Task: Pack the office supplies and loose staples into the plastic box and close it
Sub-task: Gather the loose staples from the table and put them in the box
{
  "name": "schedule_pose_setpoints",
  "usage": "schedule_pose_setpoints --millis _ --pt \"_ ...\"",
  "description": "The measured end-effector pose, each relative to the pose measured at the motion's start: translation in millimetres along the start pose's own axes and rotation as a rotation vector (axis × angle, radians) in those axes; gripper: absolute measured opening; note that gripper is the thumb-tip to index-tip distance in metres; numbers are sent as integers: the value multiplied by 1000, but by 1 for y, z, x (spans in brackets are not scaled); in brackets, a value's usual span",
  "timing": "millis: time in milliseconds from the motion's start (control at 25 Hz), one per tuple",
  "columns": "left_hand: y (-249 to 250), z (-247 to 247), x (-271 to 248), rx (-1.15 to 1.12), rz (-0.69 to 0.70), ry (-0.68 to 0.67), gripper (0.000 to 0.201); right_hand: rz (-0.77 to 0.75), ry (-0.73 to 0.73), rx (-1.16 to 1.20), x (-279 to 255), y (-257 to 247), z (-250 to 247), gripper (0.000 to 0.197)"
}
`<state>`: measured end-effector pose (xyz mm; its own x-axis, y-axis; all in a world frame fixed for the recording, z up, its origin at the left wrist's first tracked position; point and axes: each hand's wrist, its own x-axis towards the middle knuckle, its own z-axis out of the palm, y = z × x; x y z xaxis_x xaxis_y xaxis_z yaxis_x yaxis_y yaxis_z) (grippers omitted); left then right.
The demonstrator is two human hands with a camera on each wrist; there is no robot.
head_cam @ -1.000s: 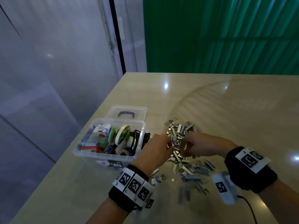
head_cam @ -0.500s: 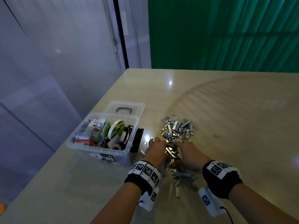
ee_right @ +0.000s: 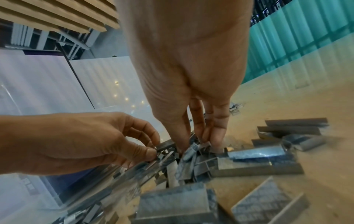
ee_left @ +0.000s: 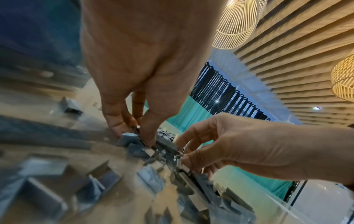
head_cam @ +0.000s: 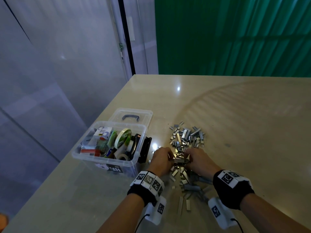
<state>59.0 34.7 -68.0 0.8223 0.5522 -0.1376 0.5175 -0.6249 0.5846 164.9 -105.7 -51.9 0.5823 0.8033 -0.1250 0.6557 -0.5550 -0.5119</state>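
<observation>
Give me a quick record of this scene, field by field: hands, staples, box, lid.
left hand: fingers curled, pinching staples in the pile
right hand: fingers curled into the same pile
staples: loose strips scattered on the table, right of the box
plastic box: open, holding tape rolls and other supplies
lid: off, lying behind the box, handle up

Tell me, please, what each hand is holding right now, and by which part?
Both hands pinch staples from the pile: left hand and right hand hold strips at their fingertips. Which part of each strip cannot be told.
</observation>
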Motion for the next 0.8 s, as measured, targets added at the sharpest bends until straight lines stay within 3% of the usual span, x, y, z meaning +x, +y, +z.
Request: schedule_pose_setpoints --millis 280,440,640,800 --pt "-1 -7 -5 69 40 -26 20 83 5 -79 10 -9 13 14" --pt "9 -24 -14 177 180 47 13 109 7 -71 12 -14 11 11" --pt "24 -71 -33 102 295 99 14 119 23 -41 12 -22 -15 28" --pt "22 -126 -47 11 294 190 9 61 55 -17 14 -51 -53 32"
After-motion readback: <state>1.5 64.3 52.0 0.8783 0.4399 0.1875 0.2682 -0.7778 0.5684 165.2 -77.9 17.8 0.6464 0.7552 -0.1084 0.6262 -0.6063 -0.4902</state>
